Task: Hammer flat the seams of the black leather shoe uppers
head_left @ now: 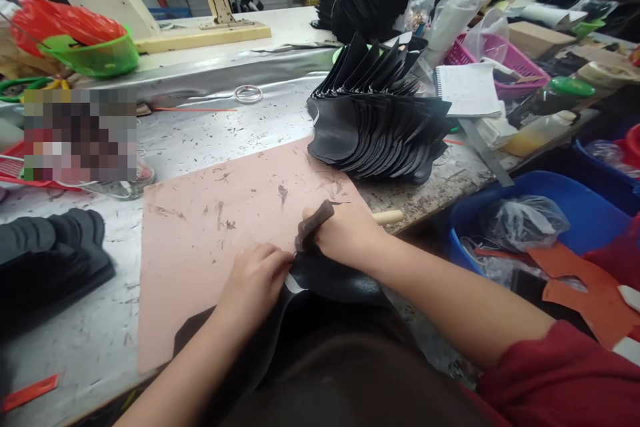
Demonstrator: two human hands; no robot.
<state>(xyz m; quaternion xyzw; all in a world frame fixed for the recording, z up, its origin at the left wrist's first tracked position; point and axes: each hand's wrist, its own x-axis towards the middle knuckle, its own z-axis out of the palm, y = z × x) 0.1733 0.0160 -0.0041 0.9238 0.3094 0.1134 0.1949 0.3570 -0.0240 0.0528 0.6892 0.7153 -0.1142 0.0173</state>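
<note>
A: What lies at the far left?

B: A low stack of dark, round-edged flat pieces (55,247), at the left edge of the frame, mid-height. To its right, a pale pink, scuffed rectangular board (200,267) fills the centre left of the worktable.

A: And the hands?

B: The left hand (257,277) comes up from the bottom edge to just below centre, its fingertips drawn together on the left end of a smooth black leather-like sheet (335,277). A small white patch (295,283) shows there.

A: Which way does that sheet run?

B: It sits just below centre, its visible long axis running left to right and dipping slightly. The left end points at the fingertips; the right end passes under the right forearm.

A: And the right hand?

B: The right hand (343,230) is curled into a fist above the sheet, a dark brown strip (313,225) at its thumb side. It holds a pale, round wooden handle (389,217), nearly level, the free end pointing right. The tool's other end is hidden.

A: Farther right?

B: A tall fanned pile of black pieces (380,133) stands right of centre, above the handle, and a blue plastic tub (457,240) is at the right.
</note>
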